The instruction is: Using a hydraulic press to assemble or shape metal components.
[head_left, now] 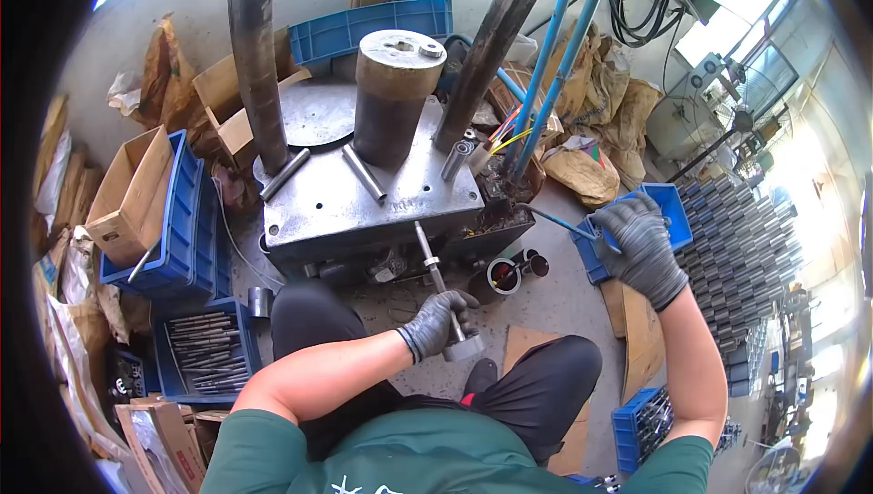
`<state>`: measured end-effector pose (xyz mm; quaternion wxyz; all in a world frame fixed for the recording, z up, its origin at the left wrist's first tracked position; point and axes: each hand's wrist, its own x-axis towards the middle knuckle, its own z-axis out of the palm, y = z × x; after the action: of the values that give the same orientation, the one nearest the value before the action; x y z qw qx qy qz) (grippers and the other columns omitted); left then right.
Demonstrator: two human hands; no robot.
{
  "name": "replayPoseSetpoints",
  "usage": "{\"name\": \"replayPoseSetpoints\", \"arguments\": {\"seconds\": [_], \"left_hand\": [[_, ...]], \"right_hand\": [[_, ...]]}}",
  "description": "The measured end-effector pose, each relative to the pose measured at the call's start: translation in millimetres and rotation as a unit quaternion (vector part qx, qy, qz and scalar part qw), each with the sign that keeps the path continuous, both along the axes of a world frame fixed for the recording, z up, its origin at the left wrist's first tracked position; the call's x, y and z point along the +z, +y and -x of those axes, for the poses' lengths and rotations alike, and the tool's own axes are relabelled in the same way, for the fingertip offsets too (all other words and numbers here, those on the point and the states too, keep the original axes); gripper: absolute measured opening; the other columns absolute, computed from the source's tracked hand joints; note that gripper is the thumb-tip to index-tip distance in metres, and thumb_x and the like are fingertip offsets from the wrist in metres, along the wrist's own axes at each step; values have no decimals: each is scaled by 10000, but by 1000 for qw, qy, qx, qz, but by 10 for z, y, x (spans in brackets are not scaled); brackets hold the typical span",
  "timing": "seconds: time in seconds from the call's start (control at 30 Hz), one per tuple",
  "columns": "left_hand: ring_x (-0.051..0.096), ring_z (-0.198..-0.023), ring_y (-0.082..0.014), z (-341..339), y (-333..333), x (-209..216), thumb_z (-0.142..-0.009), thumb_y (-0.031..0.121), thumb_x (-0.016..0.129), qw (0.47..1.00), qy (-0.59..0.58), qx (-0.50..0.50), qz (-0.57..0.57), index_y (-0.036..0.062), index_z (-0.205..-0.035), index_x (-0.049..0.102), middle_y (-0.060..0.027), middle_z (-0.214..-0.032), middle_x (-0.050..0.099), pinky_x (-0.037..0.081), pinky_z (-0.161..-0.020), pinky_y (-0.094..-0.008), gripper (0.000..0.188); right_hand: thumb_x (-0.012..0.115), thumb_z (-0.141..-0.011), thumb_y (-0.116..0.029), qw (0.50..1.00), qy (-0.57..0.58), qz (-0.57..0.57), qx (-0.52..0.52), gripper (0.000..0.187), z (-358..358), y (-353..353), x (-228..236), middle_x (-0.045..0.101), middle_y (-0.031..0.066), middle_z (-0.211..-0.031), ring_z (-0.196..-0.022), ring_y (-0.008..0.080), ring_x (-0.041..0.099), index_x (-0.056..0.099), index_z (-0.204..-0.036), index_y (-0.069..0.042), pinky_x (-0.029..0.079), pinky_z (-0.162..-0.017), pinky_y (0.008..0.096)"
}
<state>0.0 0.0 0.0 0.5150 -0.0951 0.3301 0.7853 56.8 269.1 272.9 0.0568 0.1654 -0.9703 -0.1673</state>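
My left hand [441, 323], in a dark grey glove, is closed around a slim metal shaft [431, 262]. The shaft tilts up toward the press base, and a grey metal block [464, 347] sits at its lower end, over my lap. My right hand [640, 248], gloved alike, is over a blue bin [671, 212] on the right. Its fingers are bent inward; what they hold, if anything, is too small to make out. Ahead, the steel press plate [318, 212] carries a thick upright cylinder [396, 98], two loose steel pins [364, 173] and a short tube [457, 159].
Blue crates [173, 221] stand at left, and a blue bin of rods [205, 348] is nearer. Dark columns [255, 57] and blue hoses [556, 57] rise from the press. Metal cups [502, 277] stand on the floor. Stacked metal cylinders [737, 257] fill the right.
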Motion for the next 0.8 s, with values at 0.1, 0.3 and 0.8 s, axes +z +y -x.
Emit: {"name": "replayPoseSetpoints", "arguments": {"seconds": [0.1,0.3,0.8], "left_hand": [[538,-538,-207,101,-26,7,-815,123,550,999,16,35,23,35,-968,637,-43,-631,504,580,-680,-437,197],[499,-512,-198,315,-21,97,-816,119,511,995,-9,94,34,36,-930,633,-28,-619,500,561,-620,-426,186],[483,-487,-152,793,40,181,-827,117,561,972,-41,220,67,11,-800,622,-34,-601,527,482,-484,-311,125]], "right_hand": [[771,-861,-270,989,6,18,-148,472,15,296,-43,698,166,-1179,-1156,341,631,678,-1286,-85,412,-1117,442],[759,-883,-315,937,-108,255,-211,477,32,482,-227,723,222,-1009,-977,384,703,675,-1226,6,545,-891,444],[566,-919,-736,917,-146,187,-320,948,29,367,-144,723,247,-1107,-1101,377,679,461,-1496,9,528,-959,431]]}}
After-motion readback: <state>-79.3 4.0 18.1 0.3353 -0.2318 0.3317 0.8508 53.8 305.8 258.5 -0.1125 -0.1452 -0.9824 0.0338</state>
